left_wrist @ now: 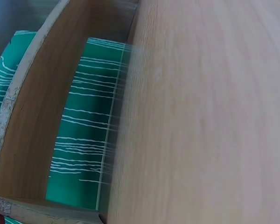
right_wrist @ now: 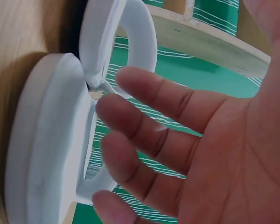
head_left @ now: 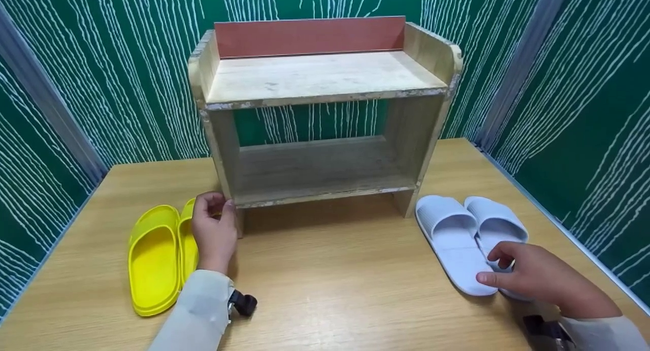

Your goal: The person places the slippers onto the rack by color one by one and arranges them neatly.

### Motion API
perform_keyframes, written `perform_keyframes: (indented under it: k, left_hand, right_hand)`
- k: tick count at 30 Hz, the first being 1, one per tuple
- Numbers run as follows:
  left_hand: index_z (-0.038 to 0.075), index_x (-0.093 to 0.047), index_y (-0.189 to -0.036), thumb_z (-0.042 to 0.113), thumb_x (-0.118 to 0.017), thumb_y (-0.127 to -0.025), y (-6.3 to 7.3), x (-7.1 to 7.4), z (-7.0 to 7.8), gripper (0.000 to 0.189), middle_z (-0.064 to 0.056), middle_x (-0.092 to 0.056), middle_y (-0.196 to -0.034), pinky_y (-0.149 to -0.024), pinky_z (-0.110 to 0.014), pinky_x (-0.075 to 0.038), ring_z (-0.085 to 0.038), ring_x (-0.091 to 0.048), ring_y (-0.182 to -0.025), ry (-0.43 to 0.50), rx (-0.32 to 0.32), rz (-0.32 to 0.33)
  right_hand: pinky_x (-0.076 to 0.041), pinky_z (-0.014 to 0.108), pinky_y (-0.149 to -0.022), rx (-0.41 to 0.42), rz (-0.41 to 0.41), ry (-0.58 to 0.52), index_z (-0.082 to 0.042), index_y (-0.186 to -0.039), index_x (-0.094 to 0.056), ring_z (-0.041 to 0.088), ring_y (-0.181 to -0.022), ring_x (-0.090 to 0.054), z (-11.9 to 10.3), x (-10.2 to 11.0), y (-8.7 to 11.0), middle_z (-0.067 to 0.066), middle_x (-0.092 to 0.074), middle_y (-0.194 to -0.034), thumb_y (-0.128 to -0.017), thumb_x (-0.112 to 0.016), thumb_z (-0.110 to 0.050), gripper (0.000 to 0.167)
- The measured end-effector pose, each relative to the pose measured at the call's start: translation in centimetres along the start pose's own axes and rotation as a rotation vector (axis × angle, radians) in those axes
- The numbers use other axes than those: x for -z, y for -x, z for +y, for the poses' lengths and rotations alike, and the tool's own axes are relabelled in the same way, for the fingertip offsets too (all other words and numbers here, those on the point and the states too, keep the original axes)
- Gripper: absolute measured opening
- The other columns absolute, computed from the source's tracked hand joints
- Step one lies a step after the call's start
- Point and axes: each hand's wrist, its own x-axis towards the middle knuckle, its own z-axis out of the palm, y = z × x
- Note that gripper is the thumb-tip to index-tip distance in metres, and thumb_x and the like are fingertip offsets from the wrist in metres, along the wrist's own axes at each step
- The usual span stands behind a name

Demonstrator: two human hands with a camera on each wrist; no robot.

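My left hand (head_left: 216, 236) is beside the shelf's front left leg, its fingers loosely bent, overlapping the right one of two yellow slippers (head_left: 155, 269). Only a fingertip shows in the left wrist view, in the lower left corner by the shelf edge. Over the heel end of a pair of white slippers (head_left: 459, 259), my right hand (head_left: 543, 277) hovers with thumb and fingers apart and nothing between them. The right wrist view shows its palm and spread fingers (right_wrist: 154, 100) close to the white slippers (right_wrist: 46, 140), which stand side by side.
A two-tier wooden shelf (head_left: 325, 79) with a red back strip stands at the back middle of the wooden table (head_left: 325, 290), between both slipper pairs. Green walls with white streaks (head_left: 147, 87) close in the back and sides.
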Motion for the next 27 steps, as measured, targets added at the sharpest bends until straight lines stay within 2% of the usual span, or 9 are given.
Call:
perform_keyframes:
  k: [7,15,22,27]
  left_hand:
    - [0.003,-0.054,-0.126,0.012,-0.061,-0.107,-0.1,0.0,-0.2,0.022,-0.01,-0.057,-0.121,-0.106,-0.032,-0.045,-0.022,-0.051,-0.114,0.005,-0.02,-0.001]
    - [0.003,-0.054,-0.126,0.009,-0.062,-0.106,-0.2,0.0,-0.3,0.022,-0.01,-0.057,-0.121,-0.104,-0.027,-0.047,-0.021,-0.052,-0.113,-0.001,-0.023,0.006]
    - [0.004,-0.054,-0.127,0.011,-0.061,-0.107,-0.2,-0.1,-0.2,0.022,-0.01,-0.056,-0.123,-0.105,-0.03,-0.046,-0.022,-0.051,-0.114,0.008,0.0,-0.002]
    - [0.004,-0.054,-0.125,0.011,-0.061,-0.107,-0.2,-0.1,-0.3,0.021,-0.01,-0.056,-0.122,-0.104,-0.03,-0.046,-0.022,-0.051,-0.113,0.014,-0.01,0.001]
  right_hand:
    - [-0.052,0.039,-0.074,-0.055,-0.028,0.014,-0.002,-0.121,-0.065,0.024,-0.087,-0.058,-0.2,-0.5,-0.4,0.009,-0.067,-0.099,-0.073,-0.082,-0.075,0.089]
    - [-0.046,0.04,-0.074,-0.061,-0.039,0.039,-0.003,-0.115,-0.063,0.024,-0.087,-0.056,-0.3,-0.9,-0.9,0.006,-0.064,-0.093,-0.069,-0.085,-0.075,0.088]
    - [-0.046,0.04,-0.074,-0.066,-0.044,0.043,0.0,-0.115,-0.061,0.024,-0.086,-0.056,-0.7,-1.1,-1.1,0.007,-0.063,-0.094,-0.064,-0.088,-0.075,0.095]
    - [-0.047,0.04,-0.073,-0.072,-0.055,0.047,0.002,-0.117,-0.059,0.024,-0.085,-0.056,-1.0,-1.3,-1.1,0.007,-0.063,-0.093,-0.063,-0.088,-0.075,0.098]
